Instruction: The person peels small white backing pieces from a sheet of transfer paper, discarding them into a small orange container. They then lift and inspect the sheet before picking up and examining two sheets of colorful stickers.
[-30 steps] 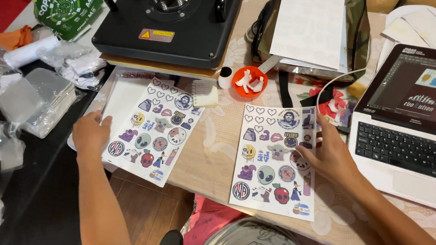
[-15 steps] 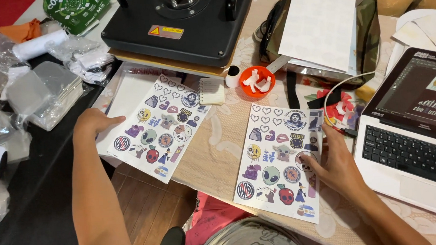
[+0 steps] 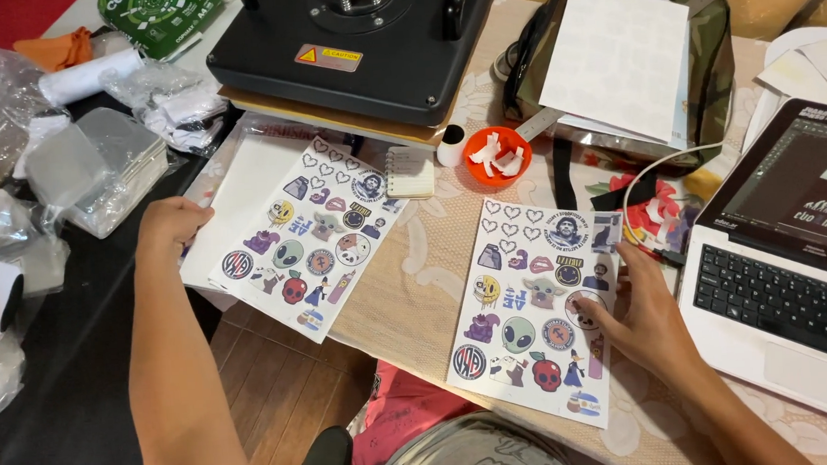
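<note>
Your left hand (image 3: 170,226) has slid the left sticker sheet (image 3: 308,236) rightward, fingers curled on its edge; your right hand (image 3: 637,317) stays flat, open, on the right sheet (image 3: 530,302).

Both arms are bare all the way up, with no sleeves on them. The left hand (image 3: 170,226) and the right hand (image 3: 646,316) have no gloves, rings or watch. Low down, the person wears red shorts (image 3: 406,417). A grey cloth with a dark pattern (image 3: 477,456) shows at the bottom edge.
</note>
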